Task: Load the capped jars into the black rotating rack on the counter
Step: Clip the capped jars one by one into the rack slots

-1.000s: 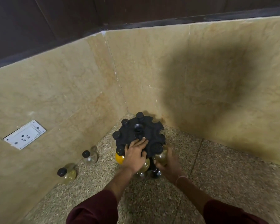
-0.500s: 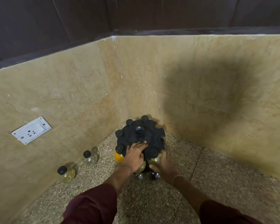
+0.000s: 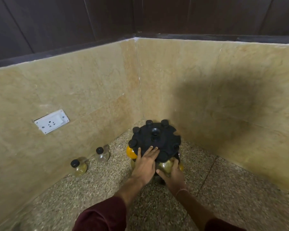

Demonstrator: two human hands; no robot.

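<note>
Black rotating rack (image 3: 154, 140) stands in the far corner of the speckled surface (image 3: 157, 205), close to both stone walls. Left hand (image 3: 145, 164) lies flat on the rack's top disc, fingers (image 3: 151, 149) spread and pressing down; likely steadying the disc against turning. Right hand (image 3: 173, 174) cups a yellowish jar (image 3: 164, 166) at the near rim, fingers curled around its body; probably seating its neck in a slot. Rack: notched black disc, central knob, black caps standing proud around the left and far rim; an orange-filled jar (image 3: 129, 151) hangs at left. Two capped jars (image 3: 78, 166) (image 3: 102, 155) wait by the left wall, well apart from the rack.
</note>
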